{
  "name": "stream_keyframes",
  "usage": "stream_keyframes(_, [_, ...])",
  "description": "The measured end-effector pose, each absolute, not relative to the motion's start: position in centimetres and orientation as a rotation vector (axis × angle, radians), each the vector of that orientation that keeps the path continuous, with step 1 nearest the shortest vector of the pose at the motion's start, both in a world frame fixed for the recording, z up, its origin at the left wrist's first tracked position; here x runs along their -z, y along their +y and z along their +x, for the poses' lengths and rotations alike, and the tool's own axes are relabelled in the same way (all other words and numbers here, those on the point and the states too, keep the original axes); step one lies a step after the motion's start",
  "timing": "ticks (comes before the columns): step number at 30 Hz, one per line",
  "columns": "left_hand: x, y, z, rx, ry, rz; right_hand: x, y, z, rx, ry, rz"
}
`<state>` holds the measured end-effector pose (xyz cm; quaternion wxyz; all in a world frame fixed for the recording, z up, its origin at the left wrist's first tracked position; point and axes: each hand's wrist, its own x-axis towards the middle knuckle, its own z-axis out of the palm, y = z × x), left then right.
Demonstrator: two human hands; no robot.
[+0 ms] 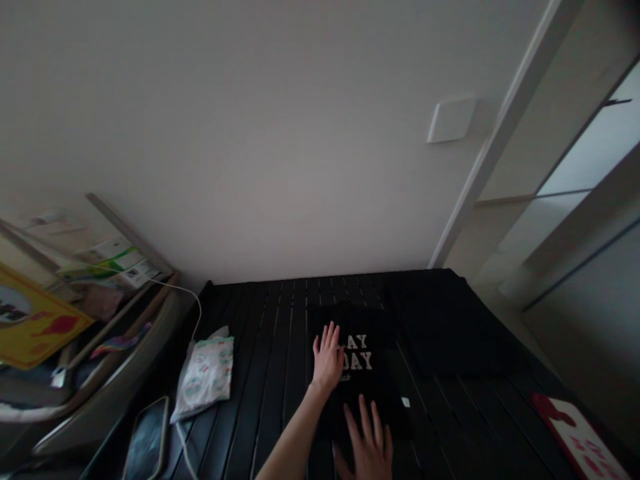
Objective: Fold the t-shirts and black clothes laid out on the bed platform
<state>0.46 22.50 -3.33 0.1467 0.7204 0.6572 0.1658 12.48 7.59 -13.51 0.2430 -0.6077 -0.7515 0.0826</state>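
Observation:
My left hand (329,357) lies flat with fingers spread on a black garment (367,353), beside its white printed letters. My right hand (369,448) rests on the garment's lower part, fingers apart, holding nothing. The garment lies folded or flattened on a black slatted surface (270,340). A small white tag (405,402) shows on it to the right of my right hand. A second dark cloth (450,327) lies to the right, apart from my hands.
A white patterned soft packet (204,380) and a dark phone (147,440) lie left of my hands, with a white cable (195,307) nearby. A red-and-white card (575,433) sits at lower right. Cluttered items and a yellow sign (35,313) stand at left; a wall rises behind.

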Motion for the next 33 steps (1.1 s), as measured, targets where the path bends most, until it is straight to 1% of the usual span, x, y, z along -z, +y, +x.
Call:
stream_keyframes(3, [4.9,21.6,0.3,-0.379,1.976,2.115,10.8,12.8,15.1,-0.168,-1.949,-1.794])
stream_keyframes(6, [5.2,21.0,0.5,-0.339,1.974,2.121,9.0,19.8,18.1,-0.174,-1.891,-1.946])
stream_keyframes(9, [4.4,19.8,2.2,-0.387,1.949,2.081,8.5,26.3,20.8,-0.292,-1.985,-1.986])
stream_keyframes(13, [3.5,16.6,6.7,-0.427,1.698,2.018,8.8,31.6,22.8,-0.321,-1.967,-2.035])
stream_keyframes(19, [3.3,12.1,12.5,-0.26,1.537,1.729,9.6,33.3,23.2,-0.432,-1.951,-2.064])
stream_keyframes(24, [3.8,10.9,13.9,-0.247,1.553,1.71,8.2,33.3,22.8,-0.507,-1.924,-2.016])
stream_keyframes(28, [3.2,10.7,13.1,-0.354,1.764,1.693,5.3,33.5,21.6,-0.521,-1.944,-1.85])
stream_keyframes(33, [0.9,10.2,9.1,-0.613,1.926,1.687,1.3,33.8,16.8,-0.554,-2.007,-1.61])
